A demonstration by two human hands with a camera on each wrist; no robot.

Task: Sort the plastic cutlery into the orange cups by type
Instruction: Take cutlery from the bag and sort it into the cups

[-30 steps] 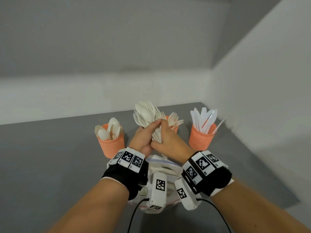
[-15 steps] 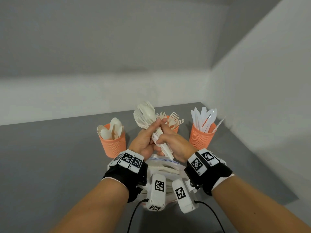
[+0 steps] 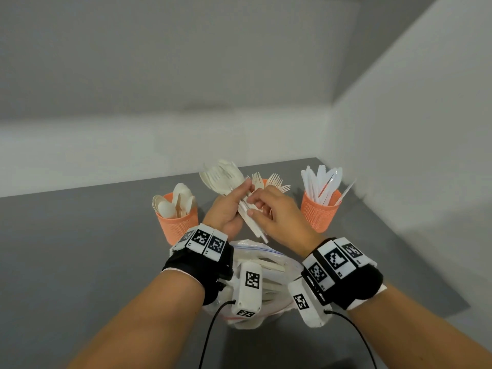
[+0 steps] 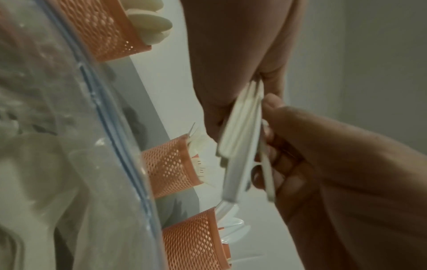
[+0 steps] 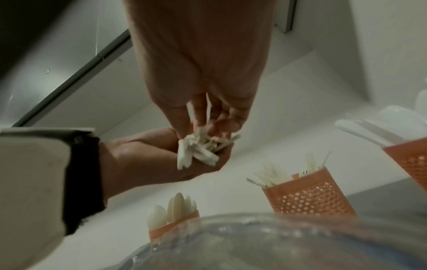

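My left hand (image 3: 229, 209) grips a bundle of white plastic cutlery (image 3: 223, 177) above the table, heads fanned up and to the left, handles (image 4: 240, 146) sticking down. My right hand (image 3: 271, 209) pinches the handles of that bundle from the right, its fingertips (image 5: 201, 117) among the handle ends (image 5: 198, 149). Three orange mesh cups stand behind: the left cup (image 3: 177, 225) holds spoons, the middle cup (image 3: 264, 181), mostly hidden by my hands, holds forks (image 3: 275, 180), the right cup (image 3: 319, 211) holds knives.
A clear zip bag (image 3: 269, 265) with more white cutlery lies on the grey table (image 3: 80, 249) just under my wrists. White walls close the table at the back and right, near the knife cup.
The bundle has tilted, heads moving left and handles sliding down to the right. My right hand shifted from covering the bundle's middle to pinching the handles with its fingertips.
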